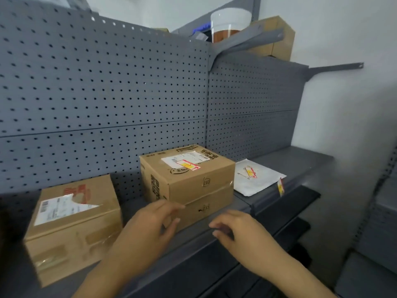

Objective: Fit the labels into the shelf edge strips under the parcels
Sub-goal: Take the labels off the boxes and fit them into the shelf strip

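Three parcels lie on the grey shelf (300, 168): a cardboard box (73, 224) at the left, a taller cardboard box (189, 181) in the middle with a yellow-red label (188, 165) on top, and a flat white mailer (256, 177) at the right. A yellow-red label (280, 187) stands in the shelf edge strip (285, 203) under the mailer. My left hand (154, 224) hovers at the front of the middle box, fingers apart. My right hand (234, 229) is at the shelf edge below that box, fingers curled; whether it pinches a label cannot be told.
Grey pegboard (107, 93) backs the shelf. Above it a clear plastic jar (229, 24) and a cardboard box (277, 39) sit on the top. A bracket arm (335, 68) sticks out at the right. More grey shelving (378, 222) stands at the right.
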`<action>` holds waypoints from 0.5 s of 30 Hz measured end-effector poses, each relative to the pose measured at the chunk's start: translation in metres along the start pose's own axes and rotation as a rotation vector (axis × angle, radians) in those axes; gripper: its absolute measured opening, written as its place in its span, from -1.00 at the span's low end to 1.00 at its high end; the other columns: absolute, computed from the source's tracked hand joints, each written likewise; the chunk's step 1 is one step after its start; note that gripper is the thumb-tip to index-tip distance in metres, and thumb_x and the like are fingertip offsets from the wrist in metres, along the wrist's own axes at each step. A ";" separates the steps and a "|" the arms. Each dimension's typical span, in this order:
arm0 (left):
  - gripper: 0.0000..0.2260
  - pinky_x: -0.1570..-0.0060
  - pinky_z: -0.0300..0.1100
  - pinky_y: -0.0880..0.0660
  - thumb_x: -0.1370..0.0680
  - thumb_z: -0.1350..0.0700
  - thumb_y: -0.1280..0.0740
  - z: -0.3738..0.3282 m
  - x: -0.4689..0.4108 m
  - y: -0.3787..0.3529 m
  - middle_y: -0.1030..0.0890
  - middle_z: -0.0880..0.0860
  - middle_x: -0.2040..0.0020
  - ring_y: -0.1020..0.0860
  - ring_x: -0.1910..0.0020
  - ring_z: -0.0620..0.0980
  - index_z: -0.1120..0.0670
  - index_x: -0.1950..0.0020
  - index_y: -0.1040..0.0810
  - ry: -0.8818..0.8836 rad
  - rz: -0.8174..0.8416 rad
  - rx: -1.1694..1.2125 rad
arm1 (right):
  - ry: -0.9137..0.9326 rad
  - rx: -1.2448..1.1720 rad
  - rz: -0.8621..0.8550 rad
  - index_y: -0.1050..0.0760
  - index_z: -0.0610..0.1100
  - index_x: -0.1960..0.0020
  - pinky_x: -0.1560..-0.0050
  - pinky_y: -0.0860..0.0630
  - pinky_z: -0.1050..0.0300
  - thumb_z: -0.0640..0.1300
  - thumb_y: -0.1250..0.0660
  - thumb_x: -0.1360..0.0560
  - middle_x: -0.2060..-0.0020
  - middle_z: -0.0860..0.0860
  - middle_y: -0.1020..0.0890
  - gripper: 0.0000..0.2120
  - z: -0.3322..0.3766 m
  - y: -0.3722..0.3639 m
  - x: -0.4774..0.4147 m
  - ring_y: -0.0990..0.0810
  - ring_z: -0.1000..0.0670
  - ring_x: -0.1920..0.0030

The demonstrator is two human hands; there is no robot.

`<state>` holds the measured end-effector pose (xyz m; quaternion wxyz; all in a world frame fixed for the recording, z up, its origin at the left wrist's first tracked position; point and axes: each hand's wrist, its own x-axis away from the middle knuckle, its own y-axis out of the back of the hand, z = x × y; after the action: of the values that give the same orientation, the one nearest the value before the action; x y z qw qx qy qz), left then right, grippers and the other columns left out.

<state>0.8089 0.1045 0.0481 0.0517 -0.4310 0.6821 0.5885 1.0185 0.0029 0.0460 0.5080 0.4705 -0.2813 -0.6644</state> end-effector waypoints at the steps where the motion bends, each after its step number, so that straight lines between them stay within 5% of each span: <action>1: -0.78 0.02 -0.24 -0.47 -0.54 0.09 -0.34 -0.002 -0.010 -0.003 -0.49 -0.34 0.05 -0.49 0.04 -0.28 -0.13 -0.16 -0.55 0.002 0.001 -0.009 | 0.003 -0.015 -0.005 -0.54 0.10 -0.07 0.02 -0.49 0.29 -0.01 -0.29 -0.51 0.05 0.22 -0.56 -0.85 -0.007 0.003 -0.006 -0.51 0.24 0.06; 5: -0.78 -0.01 -0.23 -0.48 -0.53 0.05 -0.33 0.008 -0.048 -0.010 -0.41 -0.43 0.05 -0.46 0.03 -0.34 -0.16 -0.16 -0.54 0.025 0.002 -0.063 | 0.007 -0.124 0.011 -0.57 0.08 -0.04 -0.02 -0.52 0.23 -0.04 -0.32 -0.49 0.05 0.21 -0.59 -0.86 -0.029 0.005 -0.043 -0.54 0.21 0.02; 9: -0.78 0.00 -0.40 -0.40 -0.55 0.03 -0.30 0.035 -0.089 -0.012 -0.46 -0.34 -0.01 -0.44 0.02 -0.37 -0.17 -0.17 -0.52 0.081 -0.045 -0.119 | -0.025 -0.206 -0.023 -0.60 0.10 0.01 0.04 -0.50 0.33 -0.08 -0.36 -0.48 0.12 0.23 -0.60 -0.87 -0.042 0.003 -0.104 -0.53 0.25 0.09; 12: -0.78 -0.08 -0.30 -0.45 -0.56 -0.01 -0.27 0.058 -0.117 -0.013 -0.50 -0.26 -0.08 -0.45 -0.06 -0.29 -0.19 -0.21 -0.49 0.135 -0.056 -0.148 | -0.102 -0.268 -0.039 -0.59 0.05 0.00 0.15 -0.44 0.38 -0.09 -0.38 -0.48 0.16 0.20 -0.59 -0.89 -0.045 0.001 -0.160 -0.51 0.23 0.13; 15: -0.78 -0.06 -0.36 -0.42 -0.57 -0.01 -0.27 0.080 -0.142 -0.014 -0.49 -0.27 -0.09 -0.44 -0.05 -0.30 -0.17 -0.21 -0.50 0.176 -0.065 -0.163 | -0.212 -0.194 0.070 -0.54 -0.07 -0.12 0.07 -0.49 0.21 0.06 -0.38 -0.46 0.00 0.07 -0.59 -0.69 -0.044 0.003 -0.212 -0.53 0.08 0.01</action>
<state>0.8717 0.2477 0.0958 -0.0244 -0.5057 0.6197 0.5997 1.0682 0.2053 0.1029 0.5414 0.3362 -0.2843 -0.7163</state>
